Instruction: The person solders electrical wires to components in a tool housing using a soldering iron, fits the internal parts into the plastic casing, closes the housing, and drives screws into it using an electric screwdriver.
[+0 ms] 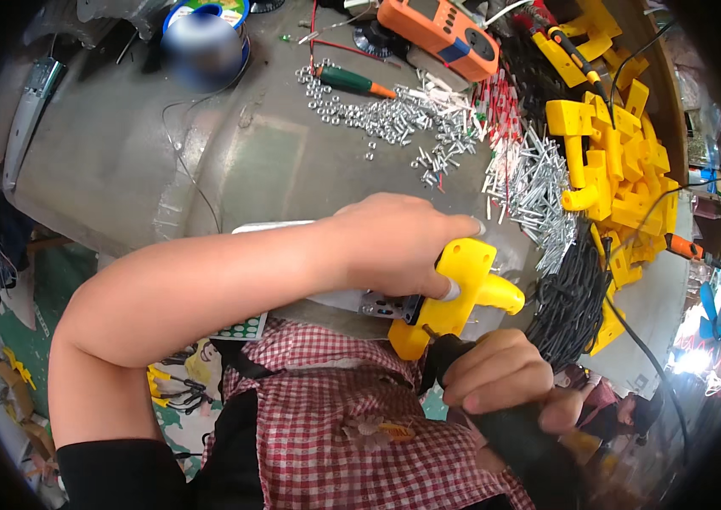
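Grey table (122,170) under clutter: at its near edge the left hand (394,246) clamps a yellow housing (462,289), grip clenched. The right hand (496,374) grips a black driver (513,433), tip at the housing's lower end. Best keep it square and pressed. Screws (394,119) and more yellow parts (624,161) lie beyond.

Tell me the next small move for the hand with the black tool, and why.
Probably press the black tool straight into the yellow part and drive. The right hand already has its tip at the part's lower end, and the left hand clamps the part at the table edge, so it looks steadied. The tip itself is hidden.
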A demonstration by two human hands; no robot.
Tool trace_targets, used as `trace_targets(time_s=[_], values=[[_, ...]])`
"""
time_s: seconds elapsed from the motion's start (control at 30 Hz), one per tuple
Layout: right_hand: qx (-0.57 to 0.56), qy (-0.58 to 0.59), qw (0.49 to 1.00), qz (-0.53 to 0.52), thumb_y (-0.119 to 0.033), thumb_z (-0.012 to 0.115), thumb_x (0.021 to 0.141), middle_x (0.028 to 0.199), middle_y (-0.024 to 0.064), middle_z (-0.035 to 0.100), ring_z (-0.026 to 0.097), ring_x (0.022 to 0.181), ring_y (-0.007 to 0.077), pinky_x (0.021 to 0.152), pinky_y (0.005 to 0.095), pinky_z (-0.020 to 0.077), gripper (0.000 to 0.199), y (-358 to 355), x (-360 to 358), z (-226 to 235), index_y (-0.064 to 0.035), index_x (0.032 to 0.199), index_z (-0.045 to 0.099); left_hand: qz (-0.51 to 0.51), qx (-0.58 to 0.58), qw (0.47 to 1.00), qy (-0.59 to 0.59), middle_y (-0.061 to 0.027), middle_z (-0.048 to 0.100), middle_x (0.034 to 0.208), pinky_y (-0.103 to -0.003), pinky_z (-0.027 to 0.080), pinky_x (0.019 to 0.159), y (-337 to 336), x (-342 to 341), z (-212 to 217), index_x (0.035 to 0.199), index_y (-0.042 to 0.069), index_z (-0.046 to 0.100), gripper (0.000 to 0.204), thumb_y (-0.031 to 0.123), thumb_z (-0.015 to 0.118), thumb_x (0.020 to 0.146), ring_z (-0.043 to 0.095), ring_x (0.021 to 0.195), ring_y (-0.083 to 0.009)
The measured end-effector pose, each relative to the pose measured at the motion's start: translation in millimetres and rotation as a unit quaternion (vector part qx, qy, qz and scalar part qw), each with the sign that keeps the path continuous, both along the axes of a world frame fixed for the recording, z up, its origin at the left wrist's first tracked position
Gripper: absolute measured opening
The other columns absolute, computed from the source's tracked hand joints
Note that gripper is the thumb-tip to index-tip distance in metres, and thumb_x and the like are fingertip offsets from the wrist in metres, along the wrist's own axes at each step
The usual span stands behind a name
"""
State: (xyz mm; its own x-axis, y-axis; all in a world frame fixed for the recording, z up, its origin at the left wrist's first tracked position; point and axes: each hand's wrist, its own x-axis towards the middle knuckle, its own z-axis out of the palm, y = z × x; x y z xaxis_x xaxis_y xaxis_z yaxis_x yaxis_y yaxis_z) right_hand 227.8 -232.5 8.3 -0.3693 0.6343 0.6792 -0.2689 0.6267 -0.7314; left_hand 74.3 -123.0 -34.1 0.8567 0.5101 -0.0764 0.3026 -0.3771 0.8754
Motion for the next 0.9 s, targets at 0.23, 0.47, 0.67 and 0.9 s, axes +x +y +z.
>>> trace_targets(time_s=[0.23,0.47,0.67,0.9], values=[[0.077,-0.065,0.995,-0.020,-0.027,0.076,0.076,0.082,0.0202,0.059,0.062,0.058,0.0298,0.048,0.0376,0.0536,0.074,3.7,-1.3,12.6,-0.0053,0.131,0.031,0.036,0.032,0.999,0.008,-0.0191,0.061,0.091,-0.044,0.048,0.077,-4.7,1.8,4.0,0.128,0.018,0.051,0.060,0.043,0.068,0.076,0.061,0.086,-0.0382],[-0.124,-0.013,0.982,-0.141,-0.038,0.069,0.081,0.077,0.0214,0.060,0.060,0.059,0.0301,0.057,0.0395,0.0520,0.085,12.1,-7.3,36.5,-0.0025,0.140,0.019,0.027,-0.013,0.999,0.017,-0.0194,0.064,0.091,-0.044,0.049,0.078,1.0,4.1,-6.6,0.130,0.020,0.050,0.064,0.046,0.067,0.074,0.062,0.087,-0.0370],[-0.098,0.074,0.963,-0.241,-0.041,0.066,0.082,0.072,0.0120,0.053,0.054,0.053,0.0219,0.050,0.0344,0.0487,0.090,39.3,-12.7,58.0,-0.0079,0.145,0.010,0.005,-0.018,0.999,0.029,-0.0182,0.063,0.093,-0.042,0.048,0.080,3.4,6.8,9.4,0.127,0.019,0.051,0.060,0.043,0.068,0.074,0.061,0.092,-0.0353],[-0.077,0.015,0.966,-0.245,-0.034,0.065,0.084,0.067,0.0128,0.056,0.056,0.052,0.0243,0.051,0.0347,0.0489,0.065,66.0,-16.0,17.1,-0.0112,0.131,0.028,0.025,-0.030,0.999,-0.005,-0.0174,0.060,0.083,-0.044,0.047,0.073,6.6,3.1,-0.3,0.123,0.019,0.052,0.057,0.039,0.071,0.073,0.060,0.084,-0.0361]])
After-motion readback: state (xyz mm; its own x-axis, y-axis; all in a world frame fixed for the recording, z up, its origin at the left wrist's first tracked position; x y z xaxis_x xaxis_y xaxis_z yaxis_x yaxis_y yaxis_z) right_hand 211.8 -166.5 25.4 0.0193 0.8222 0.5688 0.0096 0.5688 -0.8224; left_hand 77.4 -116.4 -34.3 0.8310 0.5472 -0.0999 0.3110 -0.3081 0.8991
